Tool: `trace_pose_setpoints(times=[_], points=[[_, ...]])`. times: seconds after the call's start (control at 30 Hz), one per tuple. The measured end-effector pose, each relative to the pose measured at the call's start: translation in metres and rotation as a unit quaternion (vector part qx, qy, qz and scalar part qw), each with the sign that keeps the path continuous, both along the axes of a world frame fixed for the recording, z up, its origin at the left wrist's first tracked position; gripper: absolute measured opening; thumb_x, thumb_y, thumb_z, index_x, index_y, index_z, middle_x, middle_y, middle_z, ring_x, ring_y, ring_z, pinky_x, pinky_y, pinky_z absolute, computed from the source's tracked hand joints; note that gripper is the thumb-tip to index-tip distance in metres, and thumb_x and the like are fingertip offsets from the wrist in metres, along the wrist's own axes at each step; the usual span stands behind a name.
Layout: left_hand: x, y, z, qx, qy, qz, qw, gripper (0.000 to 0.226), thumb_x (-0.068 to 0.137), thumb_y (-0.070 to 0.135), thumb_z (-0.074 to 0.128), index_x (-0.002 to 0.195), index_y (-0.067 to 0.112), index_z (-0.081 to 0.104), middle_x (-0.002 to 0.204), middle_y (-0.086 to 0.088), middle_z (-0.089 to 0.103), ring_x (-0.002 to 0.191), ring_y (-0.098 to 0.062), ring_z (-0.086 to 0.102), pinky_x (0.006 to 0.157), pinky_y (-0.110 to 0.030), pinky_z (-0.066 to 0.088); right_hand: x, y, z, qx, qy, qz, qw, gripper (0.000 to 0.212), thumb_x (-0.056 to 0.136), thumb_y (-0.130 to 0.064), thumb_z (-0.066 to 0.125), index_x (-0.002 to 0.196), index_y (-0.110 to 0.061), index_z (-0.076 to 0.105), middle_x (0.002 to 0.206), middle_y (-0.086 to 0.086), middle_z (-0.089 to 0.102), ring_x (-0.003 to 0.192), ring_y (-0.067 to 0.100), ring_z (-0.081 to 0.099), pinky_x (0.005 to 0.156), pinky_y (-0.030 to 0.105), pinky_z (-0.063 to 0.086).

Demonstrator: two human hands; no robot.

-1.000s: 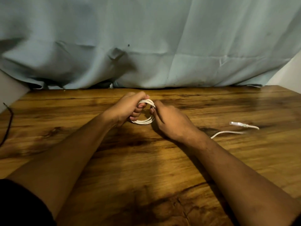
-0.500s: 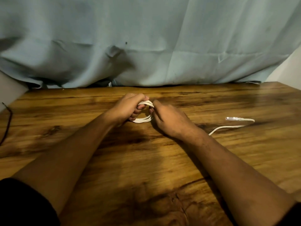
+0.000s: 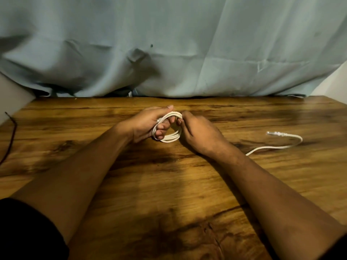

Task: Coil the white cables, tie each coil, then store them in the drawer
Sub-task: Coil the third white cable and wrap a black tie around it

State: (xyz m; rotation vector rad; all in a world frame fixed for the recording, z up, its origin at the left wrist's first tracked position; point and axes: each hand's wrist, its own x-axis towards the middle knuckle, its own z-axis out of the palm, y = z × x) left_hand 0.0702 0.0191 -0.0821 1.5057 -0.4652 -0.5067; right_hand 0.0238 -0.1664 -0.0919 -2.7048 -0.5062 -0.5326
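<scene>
The left hand (image 3: 145,124) has its fingers curled through the white coil (image 3: 170,136) at mid-table (image 3: 169,184); the right hand (image 3: 199,135) pinches the coil's right side; the loose cable end (image 3: 277,142) trails right along the wood; a curtain (image 3: 169,44) hangs behind.

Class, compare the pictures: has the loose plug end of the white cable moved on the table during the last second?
No. The plug end lies where it did, right of the dark grain streak; only the camera shifted.
</scene>
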Motion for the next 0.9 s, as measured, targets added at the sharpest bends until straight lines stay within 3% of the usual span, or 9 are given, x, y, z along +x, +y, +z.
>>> trace_pose_setpoints(times=[0.1, 0.27, 0.43, 0.53, 0.63, 0.73, 0.8, 0.9], points=[[-0.004, 0.002, -0.001, -0.025, 0.028, -0.039, 0.999, 0.037, 0.107, 0.042, 0.041, 0.088, 0.013, 0.055, 0.050, 0.005, 0.030, 0.039, -0.010, 0.032, 0.052, -0.027, 0.043, 0.002, 0.001, -0.001, -0.006, -0.001, -0.007, 1.000, 0.028, 0.109, -0.038, 0.037, 0.112, -0.015, 0.053, 0.096, 0.016, 0.071, 0.081, 0.039, 0.065, 0.062, 0.038, 0.040], [-0.007, 0.001, -0.001, -0.060, 0.084, -0.100, 0.990, 0.035, 0.102, 0.044, 0.044, 0.087, 0.015, 0.057, 0.051, 0.009, 0.026, 0.041, -0.005, 0.025, 0.052, -0.024, 0.037, 0.001, -0.002, -0.001, -0.007, -0.014, -0.006, 1.000, 0.026, 0.108, -0.036, 0.038, 0.109, -0.015, 0.053, 0.095, 0.016, 0.071, 0.079, 0.040, 0.065, 0.062, 0.041, 0.047], [-0.008, -0.006, -0.004, -0.101, 0.103, -0.104, 0.984, 0.035, 0.107, 0.037, 0.041, 0.079, 0.018, 0.047, 0.049, 0.010, 0.027, 0.038, -0.004, 0.025, 0.049, -0.024, 0.033, 0.001, -0.005, -0.001, -0.012, -0.024, -0.006, 1.000, 0.026, 0.109, -0.035, 0.038, 0.110, -0.014, 0.053, 0.094, 0.016, 0.071, 0.080, 0.041, 0.065, 0.064, 0.044, 0.048], [-0.012, -0.010, 0.000, -0.170, 0.125, -0.082, 0.974, 0.036, 0.108, 0.036, 0.039, 0.077, 0.019, 0.048, 0.047, 0.011, 0.027, 0.035, -0.003, 0.022, 0.045, -0.020, 0.028, -0.001, -0.011, 0.003, -0.004, -0.046, 0.014, 0.999, 0.030, 0.110, -0.039, 0.035, 0.117, -0.015, 0.052, 0.096, 0.014, 0.072, 0.083, 0.040, 0.066, 0.064, 0.041, 0.045], [-0.007, 0.001, 0.018, -0.285, 0.140, -0.051, 0.947, 0.039, 0.108, 0.036, 0.035, 0.075, 0.021, 0.050, 0.044, 0.008, 0.032, 0.035, -0.009, 0.016, 0.041, -0.018, 0.019, -0.004, -0.025, 0.010, -0.041, -0.068, -0.033, 0.996, 0.035, 0.110, -0.042, 0.031, 0.131, -0.017, 0.045, 0.105, 0.016, 0.072, 0.092, 0.042, 0.068, 0.070, 0.044, 0.046], [0.000, 0.014, 0.032, -0.357, 0.132, -0.004, 0.925, 0.034, 0.108, 0.036, 0.037, 0.079, 0.022, 0.049, 0.053, 0.009, 0.048, 0.033, -0.007, 0.030, 0.041, -0.015, 0.022, -0.006, -0.019, 0.009, -0.125, -0.029, -0.081, 0.988, 0.050, 0.108, -0.033, 0.037, 0.156, -0.023, 0.028, 0.118, 0.016, 0.070, 0.103, 0.042, 0.068, 0.081, 0.047, 0.051], [0.000, 0.012, 0.034, -0.379, 0.137, 0.062, 0.913, 0.034, 0.109, 0.034, 0.037, 0.080, 0.021, 0.047, 0.069, 0.006, 0.068, 0.038, -0.003, 0.046, 0.041, -0.013, 0.032, -0.006, -0.001, 0.003, -0.181, -0.022, -0.067, 0.981, 0.059, 0.108, -0.032, 0.039, 0.162, -0.020, 0.018, 0.119, 0.016, 0.070, 0.103, 0.041, 0.069, 0.082, 0.048, 0.052], [0.001, 0.008, 0.035, -0.412, 0.145, 0.137, 0.889, 0.041, 0.109, 0.033, 0.040, 0.075, 0.014, 0.051, 0.102, -0.022, 0.077, 0.076, -0.023, 0.077, 0.062, -0.027, 0.063, -0.012, 0.022, -0.002, -0.201, -0.056, -0.029, 0.978, 0.052, 0.109, -0.043, 0.038, 0.152, -0.014, 0.035, 0.116, 0.013, 0.072, 0.100, 0.038, 0.070, 0.071, 0.041, 0.046]])
